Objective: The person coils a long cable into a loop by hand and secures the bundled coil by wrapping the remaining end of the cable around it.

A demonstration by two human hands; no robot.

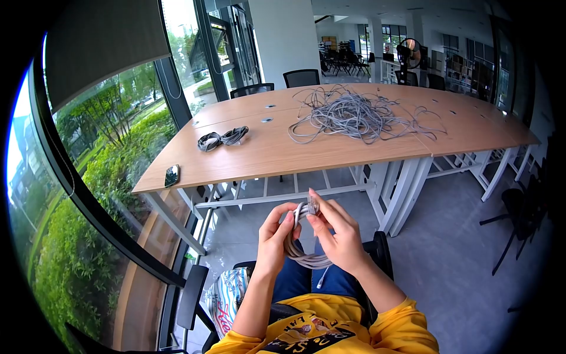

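A coiled grey cable (309,258) hangs in a loop above my lap, between both hands. My left hand (277,233) grips the left side of the coil, thumb and fingers pressed round the strands. At the top right of the coil, my right hand (336,230) pinches the cable beside a clear plug. One loose cable end with a plug (321,278) dangles below the coil. On the wooden table (247,159) lie a large tangle of grey cables (354,115) and a bundled dark grey cable (223,138).
A phone (172,175) rests at the table's left corner. White table legs (407,194) stand in front of me. A patterned bag (227,298) is beside me on the left, near a chair armrest (193,295). Windows line the left side.
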